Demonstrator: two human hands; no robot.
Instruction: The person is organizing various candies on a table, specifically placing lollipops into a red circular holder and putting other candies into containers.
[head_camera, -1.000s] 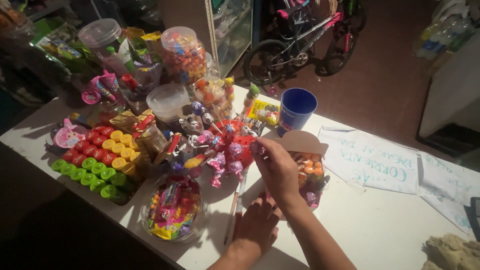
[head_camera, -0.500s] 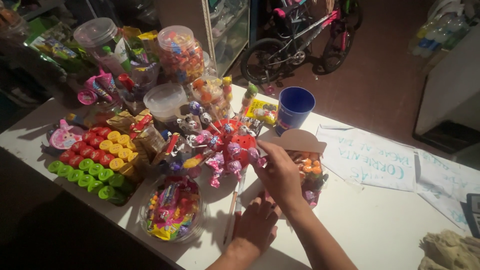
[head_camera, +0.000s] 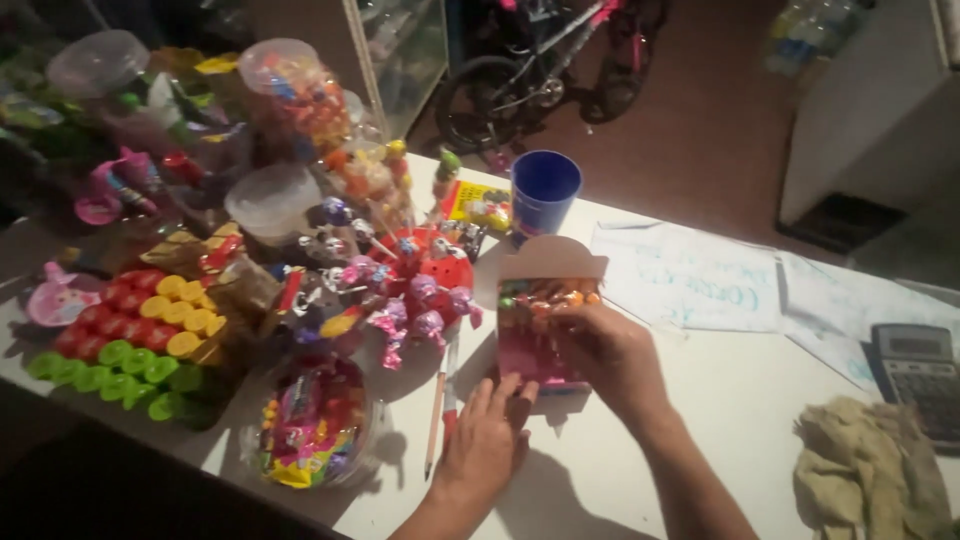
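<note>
On the white table (head_camera: 700, 400), a pink candy box (head_camera: 540, 335) is standing just right of the lollipop stand (head_camera: 420, 280), with the right hand (head_camera: 610, 360) gripping its right side and the left hand (head_camera: 485, 440) lying flat, fingers spread, touching its near-left base.

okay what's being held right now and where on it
The right hand holds the small open-topped candy box by its right side near the top. The left hand rests flat on the table at the box's base.
</note>
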